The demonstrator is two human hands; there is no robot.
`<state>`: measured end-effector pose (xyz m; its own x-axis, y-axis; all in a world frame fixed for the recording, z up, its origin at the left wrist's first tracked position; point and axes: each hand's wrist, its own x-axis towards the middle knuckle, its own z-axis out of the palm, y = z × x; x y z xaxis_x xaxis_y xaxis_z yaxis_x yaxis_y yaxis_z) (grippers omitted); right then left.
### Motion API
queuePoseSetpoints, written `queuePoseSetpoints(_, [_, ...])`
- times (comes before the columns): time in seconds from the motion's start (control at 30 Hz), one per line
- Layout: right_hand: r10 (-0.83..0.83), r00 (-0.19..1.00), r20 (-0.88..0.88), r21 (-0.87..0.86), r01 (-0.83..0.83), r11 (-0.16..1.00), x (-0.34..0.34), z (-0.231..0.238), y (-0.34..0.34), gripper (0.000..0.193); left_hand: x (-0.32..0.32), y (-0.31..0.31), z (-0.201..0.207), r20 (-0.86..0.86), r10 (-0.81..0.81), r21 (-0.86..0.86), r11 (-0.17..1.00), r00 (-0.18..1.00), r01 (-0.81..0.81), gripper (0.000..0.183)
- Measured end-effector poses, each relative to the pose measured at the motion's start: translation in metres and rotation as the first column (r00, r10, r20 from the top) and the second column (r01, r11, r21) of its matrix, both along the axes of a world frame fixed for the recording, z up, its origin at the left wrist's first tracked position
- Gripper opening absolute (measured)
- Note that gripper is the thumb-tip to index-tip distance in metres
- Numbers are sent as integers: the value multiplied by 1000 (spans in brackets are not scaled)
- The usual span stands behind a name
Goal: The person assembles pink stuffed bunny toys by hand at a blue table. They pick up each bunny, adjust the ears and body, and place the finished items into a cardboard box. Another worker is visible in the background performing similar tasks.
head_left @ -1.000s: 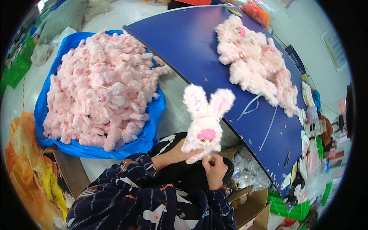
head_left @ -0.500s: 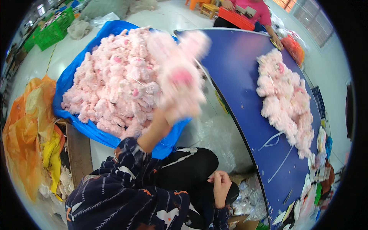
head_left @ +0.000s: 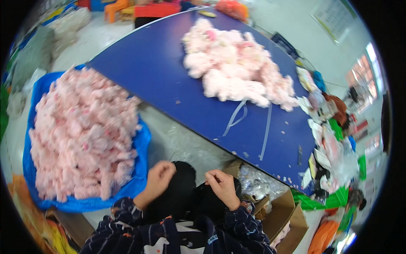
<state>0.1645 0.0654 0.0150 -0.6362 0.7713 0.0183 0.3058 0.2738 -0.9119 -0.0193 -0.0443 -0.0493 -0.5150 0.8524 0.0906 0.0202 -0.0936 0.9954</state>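
My left hand (head_left: 159,182) hovers over my left knee with its fingers curled in. Across from it, above the other knee, my right hand (head_left: 222,188) has thumb and fingers drawn together. Neither shows whether anything small is inside. To the left of my left hand, a heap of pink plush rabbits (head_left: 86,135) fills a blue plastic sheet or bag (head_left: 143,148). More pink plush toys (head_left: 237,63) lie bunched on the blue table (head_left: 169,80) ahead of me. Two pale strips (head_left: 265,133) stretch over the tabletop from that bunch.
Under the table's near edge, an open cardboard box (head_left: 277,213) stands beside clear plastic bags (head_left: 256,180). Bags and scraps (head_left: 334,148) crowd the table's right end. At the far left are an orange stool (head_left: 115,9) and large sacks (head_left: 36,55).
The plush rabbit that my left hand held up is out of that hand, which has come down to my lap. My view has turned right, toward the table.
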Motion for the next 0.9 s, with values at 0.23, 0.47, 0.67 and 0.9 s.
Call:
queuePoseSetpoints(0.23, [-214, 972, -99, 317, 235, 919, 22, 30, 29, 10, 48, 11, -2, -784, -403, -40, 791, 471, 611, 7])
queuePoseSetpoints(0.47, [-273, 933, -234, 329, 341, 881, 5, 49, 105, 9, 51, 14, 1, -783, -387, -55, 823, 487, 565, 6])
queuePoseSetpoints(0.67, [-449, 867, -216, 934, 318, 163, -7, 64, 195, 35, 52, 24, 0, -711, -340, 40, 854, 615, 519, 6])
queuePoseSetpoints(0.9, [-448, 874, 187, 807, 124, 577, -6, 52, 192, 9, 53, 27, -6, -651, -305, 92, 877, 695, 472, 7])
